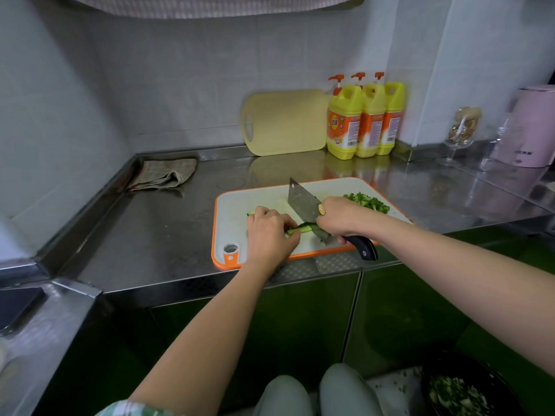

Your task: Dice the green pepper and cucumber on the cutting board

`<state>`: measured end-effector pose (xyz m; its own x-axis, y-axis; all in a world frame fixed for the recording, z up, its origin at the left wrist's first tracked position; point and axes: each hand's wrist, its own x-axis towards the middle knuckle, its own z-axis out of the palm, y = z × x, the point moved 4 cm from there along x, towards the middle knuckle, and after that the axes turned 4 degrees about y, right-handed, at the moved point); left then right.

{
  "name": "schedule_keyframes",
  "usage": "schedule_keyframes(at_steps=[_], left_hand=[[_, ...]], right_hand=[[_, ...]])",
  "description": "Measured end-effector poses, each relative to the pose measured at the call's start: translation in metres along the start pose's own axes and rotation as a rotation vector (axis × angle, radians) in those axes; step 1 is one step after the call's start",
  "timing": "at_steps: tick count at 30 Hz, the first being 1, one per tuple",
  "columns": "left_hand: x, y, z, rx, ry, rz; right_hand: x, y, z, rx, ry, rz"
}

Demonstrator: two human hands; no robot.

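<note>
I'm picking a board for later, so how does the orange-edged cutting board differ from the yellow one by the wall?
The orange-edged cutting board lies flat on the counter; the yellow board stands against the wall. The orange-edged board holds cut vegetables; the yellow board is bare. Both have a handle hole.

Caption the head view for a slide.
Left hand steadies cucumber on board while right hand cuts with cleaver; diced pepper piled behind.

Three bottles (344,124) (372,121) (392,118), two cutting boards (237,205) (285,121) (one leaning), one cleaver (300,202), one cloth (163,174).
</note>
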<state>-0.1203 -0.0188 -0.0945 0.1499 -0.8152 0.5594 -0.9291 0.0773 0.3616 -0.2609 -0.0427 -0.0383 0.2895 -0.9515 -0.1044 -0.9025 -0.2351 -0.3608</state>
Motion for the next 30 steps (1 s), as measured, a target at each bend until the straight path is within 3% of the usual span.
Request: schedule_keyframes(at_steps=[8, 17, 24, 30], left_hand=[[0.001, -0.002, 0.000, 0.003, -0.011, -0.010], [0.000, -0.002, 0.000, 0.006, -0.009, -0.017], [0.001, -0.003, 0.002, -0.002, -0.012, -0.027], [0.002, -0.004, 0.002, -0.005, -0.016, -0.022]], right_hand=[[0.013, 0.005, -0.001, 0.158, 0.145, -0.030], [0.005, -0.003, -0.003, 0.054, 0.005, 0.000], [0.014, -0.013, 0.010, 0.009, 0.065, -0.006], [0.020, -0.006, 0.003, 0.150, 0.138, -0.024]])
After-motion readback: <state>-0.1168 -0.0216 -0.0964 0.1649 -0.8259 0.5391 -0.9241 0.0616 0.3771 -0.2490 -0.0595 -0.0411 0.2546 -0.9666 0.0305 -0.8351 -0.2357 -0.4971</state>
